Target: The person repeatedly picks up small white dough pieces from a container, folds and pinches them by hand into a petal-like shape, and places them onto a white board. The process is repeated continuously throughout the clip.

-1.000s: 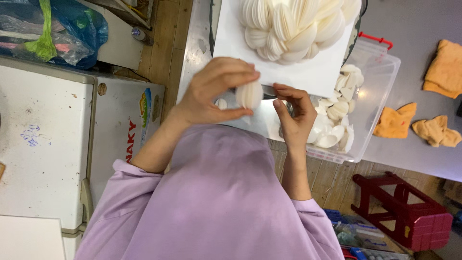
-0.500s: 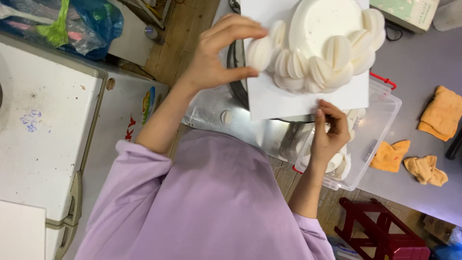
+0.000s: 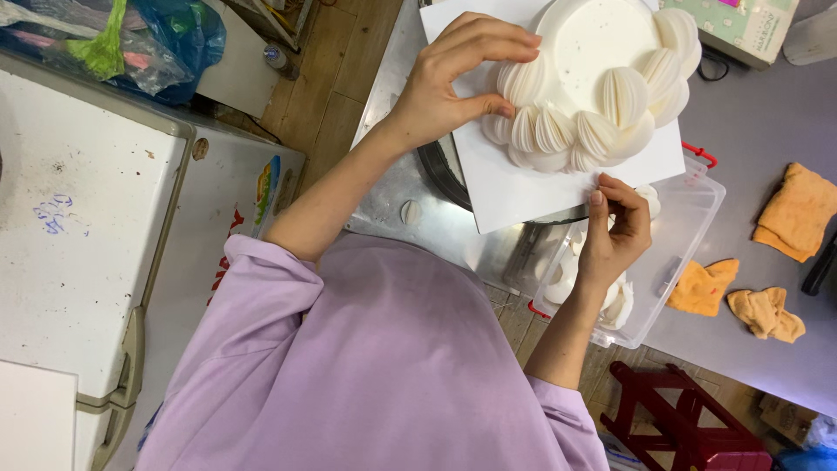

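The round white cake sat on a square white board at the top of the view, its flat top speckled and its near side ringed with overlapping pale ribbed discs that stood on edge like shells. The left hand rested at the cake's left flank, fingers curled and pinching 1 disc against the row. The right hand hovered just below the board's lower right edge, thumb and fingertips pressed together; whether they held anything could not be told. Beneath that hand a clear plastic tub with red clips held more white discs. The board overhung a dark turntable on the steel table, where 1 loose disc lay. To the right, 3 orange cloths lay well apart from the cake on open grey surface. The table's near edge ran close under the tub, with a red stool below.
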